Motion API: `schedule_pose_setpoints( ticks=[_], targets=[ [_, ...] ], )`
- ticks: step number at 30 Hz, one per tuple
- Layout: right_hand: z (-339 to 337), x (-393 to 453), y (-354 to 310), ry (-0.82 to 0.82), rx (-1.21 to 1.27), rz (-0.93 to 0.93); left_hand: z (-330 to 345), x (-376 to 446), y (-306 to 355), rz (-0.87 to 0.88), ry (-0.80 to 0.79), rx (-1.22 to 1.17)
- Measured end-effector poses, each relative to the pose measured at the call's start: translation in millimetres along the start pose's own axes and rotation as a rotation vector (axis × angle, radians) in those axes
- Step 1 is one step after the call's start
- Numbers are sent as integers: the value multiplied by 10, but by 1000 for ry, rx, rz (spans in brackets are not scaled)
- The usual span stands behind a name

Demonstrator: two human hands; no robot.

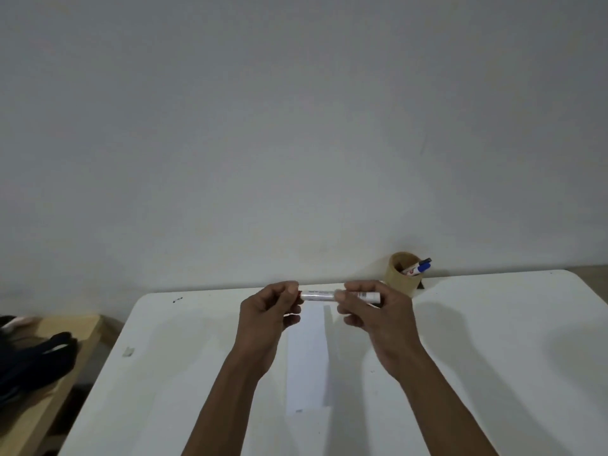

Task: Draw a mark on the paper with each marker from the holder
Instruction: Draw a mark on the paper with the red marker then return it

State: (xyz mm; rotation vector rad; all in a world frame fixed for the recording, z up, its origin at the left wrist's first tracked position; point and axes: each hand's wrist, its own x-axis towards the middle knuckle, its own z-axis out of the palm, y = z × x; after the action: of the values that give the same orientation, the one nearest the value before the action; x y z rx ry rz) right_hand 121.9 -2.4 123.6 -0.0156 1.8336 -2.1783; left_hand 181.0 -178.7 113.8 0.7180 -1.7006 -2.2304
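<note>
I hold one marker (339, 296) level above the paper (307, 357), left hand (269, 311) gripping its red cap end, right hand (368, 307) clamped on the barrel. Paper appears unmarked; two markers wait in the holder (399, 278).

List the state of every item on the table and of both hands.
Marker: held level above the paper by both hands; red at its left end, cap state unclear.
Left hand: closed on the marker's left end.
Right hand: closed on the marker's barrel.
Paper: flat on the table, no clear marks.
Holder: tilted, holding a blue-capped marker and another.
</note>
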Motion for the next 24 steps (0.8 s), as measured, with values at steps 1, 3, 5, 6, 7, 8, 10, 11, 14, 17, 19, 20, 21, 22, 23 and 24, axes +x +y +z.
schedule_pose_setpoints(
  ticks=[1, 3, 5, 6, 7, 8, 10, 11, 14, 17, 19, 20, 21, 22, 23, 24],
  targets=[
    [73, -30, 17, 7, 160, 51, -12, -16, -14, 9, -26, 13],
    [216, -56, 82, 10, 288, 97, 2, -38, -28, 33, -71, 53],
    [312, -61, 148, -8, 240, 78, 16, -43, -32, 70, -107, 126],
    [338, -59, 167, -8, 208, 62, 18, -48, -29, 92, -121, 175],
    [349, -53, 175, -3, 189, 48, 13, -55, -27, 113, -130, 219],
    [352, -43, 177, 0, 183, 39, -2, -65, -30, 134, -131, 252],
    [352, -19, 193, -12, 182, 32, -37, -75, -33, 179, -116, 311],
    [353, -9, 215, -18, 175, 32, -53, -75, -30, 200, -109, 353],
    [365, 7, 291, -27, 155, 43, -76, -73, -42, 244, -111, 470],
    [353, 34, 326, -13, 179, 43, -131, -65, -79, 242, -88, 526],
    [307, 68, 308, 27, 218, 38, -214, -39, -103, 190, -57, 473],
    [275, 84, 288, 42, 234, 37, -265, -23, -114, 159, -38, 435],
    [241, 98, 273, 50, 247, 35, -319, -8, -126, 135, -19, 409],
    [210, 109, 266, 57, 257, 34, -376, 10, -142, 119, -3, 402],
    [185, 114, 274, 66, 261, 33, -431, 31, -167, 109, 9, 418],
    [167, 111, 293, 75, 259, 34, -484, 55, -201, 99, 21, 451]
  ],
)
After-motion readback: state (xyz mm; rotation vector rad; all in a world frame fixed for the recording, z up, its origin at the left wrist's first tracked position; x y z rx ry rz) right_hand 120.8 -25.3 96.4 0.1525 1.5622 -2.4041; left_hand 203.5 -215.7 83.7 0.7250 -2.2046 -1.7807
